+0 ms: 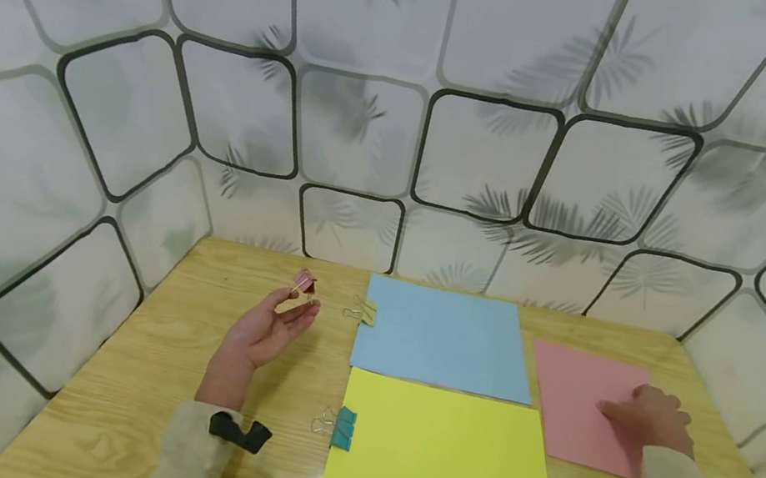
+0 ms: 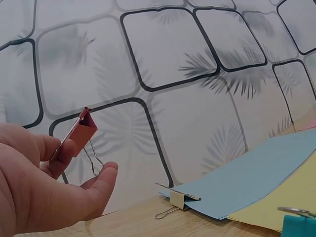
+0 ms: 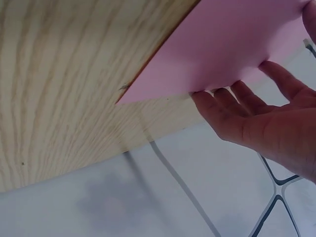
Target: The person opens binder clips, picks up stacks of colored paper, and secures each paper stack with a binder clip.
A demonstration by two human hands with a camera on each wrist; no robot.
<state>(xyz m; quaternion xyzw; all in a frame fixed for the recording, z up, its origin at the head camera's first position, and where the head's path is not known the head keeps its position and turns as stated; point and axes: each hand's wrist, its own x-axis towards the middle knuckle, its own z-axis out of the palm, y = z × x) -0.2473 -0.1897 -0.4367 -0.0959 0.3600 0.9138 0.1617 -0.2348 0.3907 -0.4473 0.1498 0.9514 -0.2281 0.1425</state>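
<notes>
My left hand (image 1: 260, 337) holds a pink-red binder clip (image 1: 305, 282) up above the table's left side. In the left wrist view the fingers and thumb are at the wire handles of the clip (image 2: 85, 136). On the right, my right hand (image 1: 653, 415) grips the right edge of the pink paper (image 1: 579, 407), thumb on top of the sheet. From the right wrist view, the fingertips (image 3: 200, 98) line the edge of the pink paper (image 3: 222, 44), which lies on the wooden table.
Blue paper (image 1: 446, 338) lies at the back middle, with a pale yellow binder clip (image 1: 368, 313) on its left edge. Yellow paper (image 1: 439, 468) in front carries a teal binder clip (image 1: 344, 428) on its left edge. A patterned wall covering (image 1: 362, 134) rises behind the wooden table (image 1: 120, 398).
</notes>
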